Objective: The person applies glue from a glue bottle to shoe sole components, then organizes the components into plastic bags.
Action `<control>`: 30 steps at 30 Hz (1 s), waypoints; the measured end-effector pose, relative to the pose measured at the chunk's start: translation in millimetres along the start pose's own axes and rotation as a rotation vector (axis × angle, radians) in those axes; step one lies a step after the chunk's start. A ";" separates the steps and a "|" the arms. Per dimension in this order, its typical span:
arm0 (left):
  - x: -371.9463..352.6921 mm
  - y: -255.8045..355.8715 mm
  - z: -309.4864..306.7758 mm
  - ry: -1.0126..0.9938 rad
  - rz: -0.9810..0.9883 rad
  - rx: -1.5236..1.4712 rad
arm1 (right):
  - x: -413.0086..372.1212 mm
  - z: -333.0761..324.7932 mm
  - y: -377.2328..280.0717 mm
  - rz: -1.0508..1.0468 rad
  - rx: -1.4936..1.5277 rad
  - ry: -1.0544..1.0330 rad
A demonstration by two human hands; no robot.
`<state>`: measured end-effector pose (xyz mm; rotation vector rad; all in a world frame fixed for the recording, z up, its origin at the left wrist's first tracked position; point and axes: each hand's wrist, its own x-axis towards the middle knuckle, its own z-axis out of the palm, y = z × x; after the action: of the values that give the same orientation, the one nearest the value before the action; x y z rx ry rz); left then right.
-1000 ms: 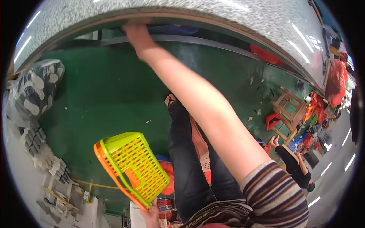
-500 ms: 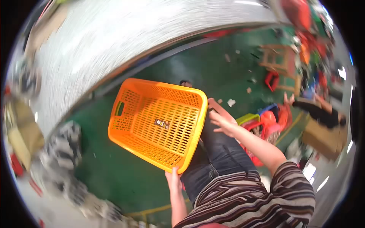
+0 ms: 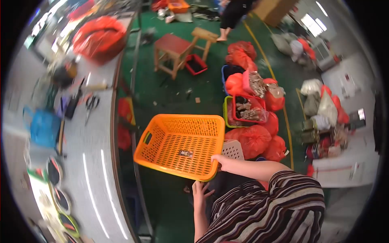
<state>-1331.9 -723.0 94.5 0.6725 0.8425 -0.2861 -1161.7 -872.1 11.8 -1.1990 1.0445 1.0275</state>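
An orange plastic basket (image 3: 182, 139) with slotted walls hangs tilted in front of me, a small dark label on its floor. My right hand (image 3: 221, 161) is closed on the rim at its near right corner, thumb over the edge. Just below the near side of the basket is my left hand (image 3: 200, 193), its fingers spread and holding nothing, fingertips close under the rim.
A long table (image 3: 95, 162) with scissors (image 3: 91, 106) and a blue container (image 3: 45, 127) runs along the left. Red bags (image 3: 255, 141) and filled baskets (image 3: 249, 109) crowd the floor at right. Ahead are a wooden stool (image 3: 173, 47) and a person's legs (image 3: 231, 20).
My view has swung toward the table and stool. My left hand has let go of the rim and opened. The right hand, open before, now grips the basket.
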 end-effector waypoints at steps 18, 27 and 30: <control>240.1 90.2 -169.0 0.402 -0.222 1.128 | 58.8 -40.0 -366.6 -0.172 1.082 0.002; 397.0 292.5 -109.8 0.200 0.108 1.236 | 78.3 0.7 -530.3 -0.166 1.309 0.083; 458.8 382.0 -66.6 0.165 0.052 0.617 | 82.2 23.0 -578.7 -0.197 1.318 0.065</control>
<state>-890.5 -378.2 -122.9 1.3057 0.8961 -0.4549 -578.6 -893.3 52.7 -0.2161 1.2691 0.0078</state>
